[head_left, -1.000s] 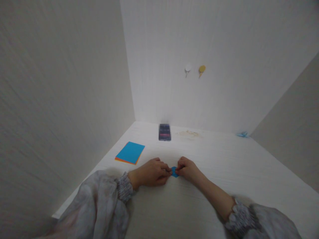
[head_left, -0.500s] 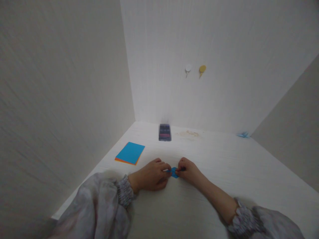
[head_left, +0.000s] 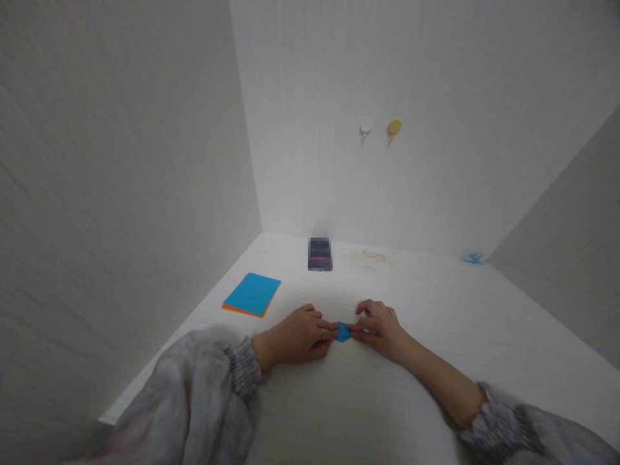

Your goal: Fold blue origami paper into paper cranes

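A small folded piece of blue origami paper point(head_left: 343, 332) lies between my two hands, low in the middle of the head view. From the left, my left hand point(head_left: 307, 334) pinches its edge between fingers and thumb. The fingertips of my right hand point(head_left: 380, 328) close on its other side, with the upper fingers curled away from it. Fingers cover both ends of the paper, so only its middle shows. Left of my left hand is a stack of square paper sheets point(head_left: 252, 294), blue on top with orange edges below.
On the white table point(head_left: 416, 297), a dark blurred-out object point(head_left: 320, 254) stands near the back wall. Brownish marks point(head_left: 372, 256) are to its right. Something light blue, seemingly folded paper point(head_left: 473, 258), sits in the far right corner. A white hook point(head_left: 365, 127) and a yellow hook point(head_left: 394, 128) hang on the wall.
My right hand has turned and shifted slightly right, its fingers more spread. More of the blue paper's face shows, and it looks more compact. My left fingers have straightened along its edge.
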Action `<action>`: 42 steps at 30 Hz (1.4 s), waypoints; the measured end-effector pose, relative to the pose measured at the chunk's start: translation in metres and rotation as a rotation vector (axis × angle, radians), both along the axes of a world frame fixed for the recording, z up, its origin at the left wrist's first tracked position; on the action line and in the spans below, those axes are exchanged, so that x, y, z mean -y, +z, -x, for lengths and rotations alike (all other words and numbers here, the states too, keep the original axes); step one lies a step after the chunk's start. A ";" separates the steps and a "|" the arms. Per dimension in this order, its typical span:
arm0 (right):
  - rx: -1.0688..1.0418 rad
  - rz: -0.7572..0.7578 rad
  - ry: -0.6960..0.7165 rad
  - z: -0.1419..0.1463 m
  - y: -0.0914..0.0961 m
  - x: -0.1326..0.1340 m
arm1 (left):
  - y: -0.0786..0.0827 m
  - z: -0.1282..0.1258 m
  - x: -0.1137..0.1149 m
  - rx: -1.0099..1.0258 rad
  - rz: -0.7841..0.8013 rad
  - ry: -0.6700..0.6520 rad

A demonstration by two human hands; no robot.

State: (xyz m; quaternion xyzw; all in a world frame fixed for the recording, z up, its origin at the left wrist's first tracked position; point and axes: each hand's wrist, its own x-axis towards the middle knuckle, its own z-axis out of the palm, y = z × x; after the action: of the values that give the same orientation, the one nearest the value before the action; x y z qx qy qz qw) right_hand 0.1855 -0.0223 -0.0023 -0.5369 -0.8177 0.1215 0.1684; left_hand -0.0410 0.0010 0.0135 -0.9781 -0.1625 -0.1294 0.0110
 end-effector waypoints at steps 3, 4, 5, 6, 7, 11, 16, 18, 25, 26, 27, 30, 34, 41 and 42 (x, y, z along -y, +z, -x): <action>-0.008 0.016 0.003 -0.005 -0.002 -0.004 | 0.000 0.000 0.000 -0.011 0.013 0.007; -0.018 0.026 0.007 -0.007 -0.003 -0.006 | 0.001 0.000 0.001 -0.012 0.018 0.010; -0.037 0.036 0.013 -0.011 -0.004 -0.008 | 0.001 0.000 0.001 -0.012 0.023 0.012; -0.067 0.047 0.033 -0.014 -0.005 -0.010 | 0.001 0.000 0.001 -0.012 0.030 0.012; -0.113 0.054 0.067 -0.018 -0.005 -0.011 | 0.001 0.000 0.001 -0.010 0.036 0.014; -0.312 0.038 0.132 -0.026 -0.004 -0.010 | 0.000 -0.001 0.000 0.020 0.066 0.015; -0.105 -0.115 0.246 -0.008 0.007 0.004 | -0.003 -0.004 -0.002 0.050 0.091 0.006; -0.001 -0.174 0.306 0.001 0.010 0.009 | -0.004 -0.005 -0.003 0.054 0.103 0.007; 0.156 -0.253 0.368 0.008 0.009 0.011 | -0.005 -0.005 -0.004 0.075 0.151 0.006; 0.154 -0.268 0.369 0.008 0.008 0.011 | -0.005 -0.005 -0.004 0.078 0.154 0.008; 0.154 -0.285 0.374 0.008 0.008 0.011 | -0.005 -0.005 -0.004 0.081 0.158 0.011; 0.158 -0.330 0.390 0.009 0.010 0.012 | -0.004 -0.006 -0.004 0.080 0.169 0.009; 0.165 -0.335 0.393 0.010 0.014 0.015 | -0.003 -0.006 -0.003 0.090 0.185 0.012; 0.186 -0.347 0.443 0.008 0.010 0.014 | -0.003 -0.006 -0.004 0.090 0.197 0.009; 0.178 -0.347 0.443 0.007 0.009 0.013 | -0.002 -0.005 -0.004 0.090 0.195 0.014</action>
State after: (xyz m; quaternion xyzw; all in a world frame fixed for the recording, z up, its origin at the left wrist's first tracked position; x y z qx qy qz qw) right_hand 0.1782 -0.0352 0.0070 -0.3170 -0.9351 -0.0341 0.1548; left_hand -0.0355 0.0048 0.0117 -0.9665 -0.1816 -0.1568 -0.0908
